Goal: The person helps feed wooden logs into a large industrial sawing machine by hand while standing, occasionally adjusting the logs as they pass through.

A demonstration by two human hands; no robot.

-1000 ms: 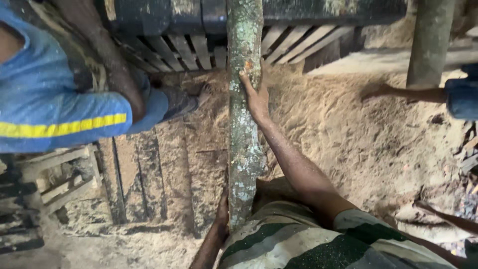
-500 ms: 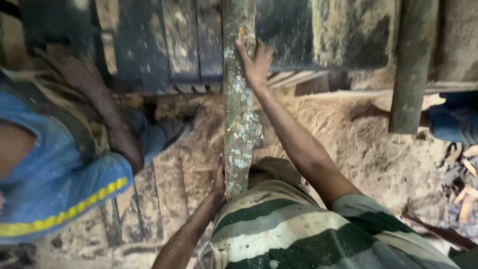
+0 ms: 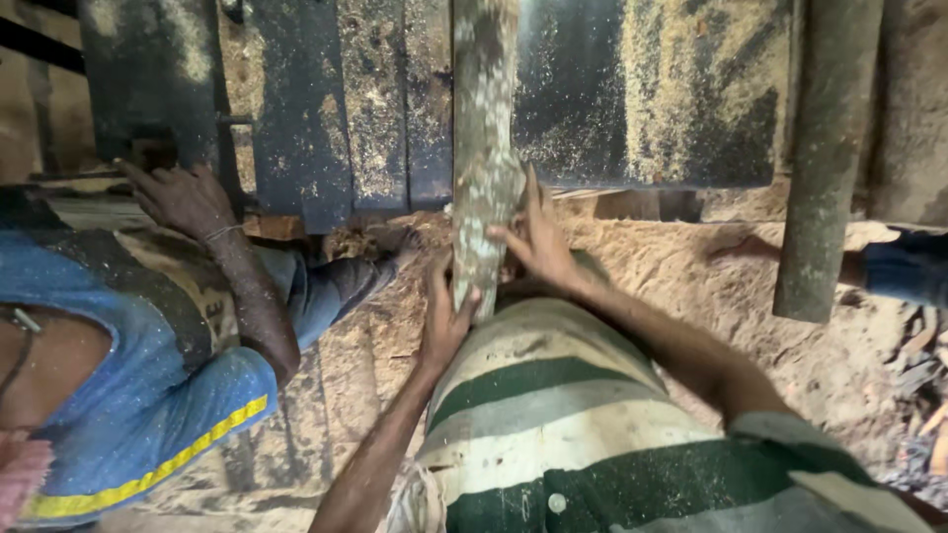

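Note:
A long pale log with mottled bark runs away from me onto a dark, sawdust-covered machine table. My left hand grips the near end of the log from the left. My right hand presses on the log's right side, fingers wrapped around it. My striped green and cream shirt fills the lower middle of the view.
A co-worker in a blue shirt with a yellow stripe bends at the left, one hand resting on the machine's edge. A thick grey post stands at the right. Sawdust covers the ground; another person's foot and blue trouser leg show far right.
The log has moved forward over the machine table. My right hand has slid back toward the log's near end, close to my left hand. The view has shifted forward.

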